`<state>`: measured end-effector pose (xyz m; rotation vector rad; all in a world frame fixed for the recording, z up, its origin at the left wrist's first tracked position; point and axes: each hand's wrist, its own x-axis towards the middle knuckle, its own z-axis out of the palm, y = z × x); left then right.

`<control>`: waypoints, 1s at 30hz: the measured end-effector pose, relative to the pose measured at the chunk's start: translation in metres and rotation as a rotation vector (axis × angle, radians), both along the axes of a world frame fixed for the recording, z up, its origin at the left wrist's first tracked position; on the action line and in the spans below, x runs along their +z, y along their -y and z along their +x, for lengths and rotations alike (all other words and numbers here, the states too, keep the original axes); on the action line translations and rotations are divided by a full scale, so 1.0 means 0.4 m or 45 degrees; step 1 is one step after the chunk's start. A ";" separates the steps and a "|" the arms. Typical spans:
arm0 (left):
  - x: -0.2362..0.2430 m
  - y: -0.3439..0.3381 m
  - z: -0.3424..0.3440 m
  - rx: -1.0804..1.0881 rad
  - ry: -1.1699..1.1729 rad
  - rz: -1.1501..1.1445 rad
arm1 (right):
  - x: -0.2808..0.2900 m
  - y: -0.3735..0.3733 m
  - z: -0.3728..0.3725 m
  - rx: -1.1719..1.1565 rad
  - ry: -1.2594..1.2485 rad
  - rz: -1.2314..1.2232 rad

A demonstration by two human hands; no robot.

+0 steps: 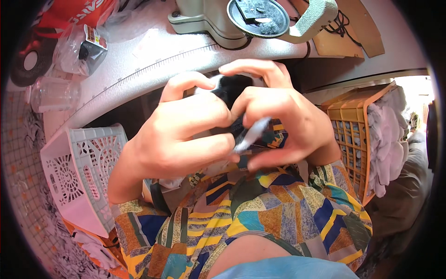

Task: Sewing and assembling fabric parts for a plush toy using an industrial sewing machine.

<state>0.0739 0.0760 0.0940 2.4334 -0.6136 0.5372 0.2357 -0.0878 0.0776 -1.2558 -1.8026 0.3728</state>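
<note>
Both hands meet in the middle of the head view, above my lap. My left hand [186, 128] is closed, its curled fingertips at the lower end of a small light grey-blue fabric piece [253, 135], which is blurred. The fingers of my right hand [290, 111] curl round the upper end of this piece; its thumb is stretched out below and smeared by motion. Between and behind the index fingers shows a black and white thing [234, 86], mostly hidden; I cannot tell whether the fingers touch it.
Ahead is a pale machine table [186, 58] with a curved scale, bearing a machine with a round toothed plate [258, 21]. A clear jar [55, 94], tape roll [31, 60] and plastic bag sit left. A white crate [83, 172] flanks me; an orange crate [355, 139] holds whitish fabric items.
</note>
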 end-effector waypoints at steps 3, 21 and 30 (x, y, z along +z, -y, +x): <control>-0.008 0.007 0.008 0.081 0.095 0.032 | 0.028 0.003 -0.001 -0.010 0.211 -0.075; -0.035 0.036 0.007 0.340 0.384 0.198 | 0.003 0.023 0.011 -0.354 0.172 0.010; -0.076 -0.002 0.064 0.294 0.311 0.036 | -0.072 0.000 0.044 -0.419 -0.116 0.105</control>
